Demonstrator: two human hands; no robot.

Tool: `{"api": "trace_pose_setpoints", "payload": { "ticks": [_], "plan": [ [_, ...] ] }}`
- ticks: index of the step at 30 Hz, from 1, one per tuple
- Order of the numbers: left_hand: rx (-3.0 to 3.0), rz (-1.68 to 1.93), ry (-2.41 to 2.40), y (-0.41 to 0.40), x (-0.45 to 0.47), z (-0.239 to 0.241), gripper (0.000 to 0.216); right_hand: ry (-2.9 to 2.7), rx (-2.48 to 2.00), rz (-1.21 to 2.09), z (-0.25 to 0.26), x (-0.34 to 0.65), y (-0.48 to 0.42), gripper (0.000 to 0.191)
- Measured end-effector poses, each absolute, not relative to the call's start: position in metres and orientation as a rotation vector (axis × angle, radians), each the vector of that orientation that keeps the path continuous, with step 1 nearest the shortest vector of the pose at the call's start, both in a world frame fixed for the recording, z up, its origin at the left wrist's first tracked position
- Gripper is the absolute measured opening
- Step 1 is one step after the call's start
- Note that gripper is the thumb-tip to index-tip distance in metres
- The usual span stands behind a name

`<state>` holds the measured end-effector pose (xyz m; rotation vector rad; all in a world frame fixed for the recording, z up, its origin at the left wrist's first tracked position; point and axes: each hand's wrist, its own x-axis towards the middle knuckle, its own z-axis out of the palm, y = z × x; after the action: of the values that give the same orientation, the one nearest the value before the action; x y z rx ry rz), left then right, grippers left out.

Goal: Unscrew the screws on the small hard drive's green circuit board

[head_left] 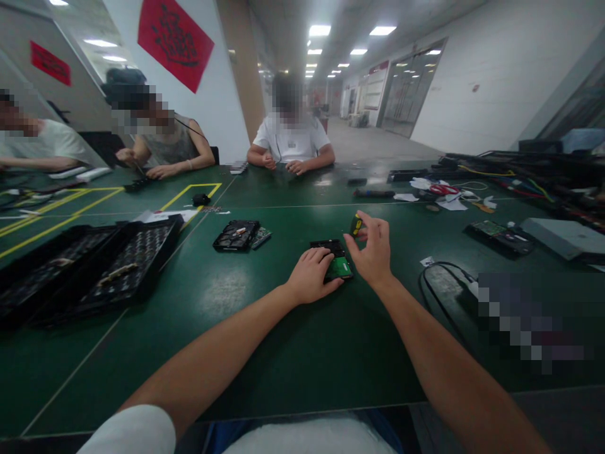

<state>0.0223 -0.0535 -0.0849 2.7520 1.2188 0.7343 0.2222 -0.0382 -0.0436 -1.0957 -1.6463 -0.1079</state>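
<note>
A small black device with a green circuit board [341, 268] lies on the green tabletop in front of me. My left hand [309, 275] grips its left side, fingers over the top and thumb along the near edge, hiding part of it. Just right of and above the device, my right hand [375, 247] pinches a yellow-and-black screwdriver [356, 225] by its handle. The tool's shaft and tip are too small to make out. Farther left sits a black open casing [236, 234], with a small circuit board [261, 238] against its right side.
Large black trays [137, 265] stand at left. On the right are a black unit with a circuit board [501, 238], a grey box [564, 238], a black cable [428, 296] and heaped wires [524, 180]. A person [290, 142] sits opposite; two others sit at far left.
</note>
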Motion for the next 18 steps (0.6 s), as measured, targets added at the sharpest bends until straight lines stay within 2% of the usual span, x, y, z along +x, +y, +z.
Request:
{"api": "trace_pose_setpoints", "payload": {
  "ticks": [8,14,18],
  "plan": [
    [2.753,0.735,1.228,-0.0536,0.0223,-0.0844,0.071,-1.639,-1.066,-0.087,-0.0433,0.2198,-0.0397,0.067],
    [2.761,0.733,1.231,-0.0542,0.0225,-0.0834,0.071,-1.654,-1.112,-0.107,-0.0427,0.2208,-0.0396,0.06],
    [2.755,0.731,1.231,-0.0541,0.0224,-0.0834,0.069,-1.66,-1.096,-0.09,-0.0428,0.22,-0.0407,0.063]
  ]
}}
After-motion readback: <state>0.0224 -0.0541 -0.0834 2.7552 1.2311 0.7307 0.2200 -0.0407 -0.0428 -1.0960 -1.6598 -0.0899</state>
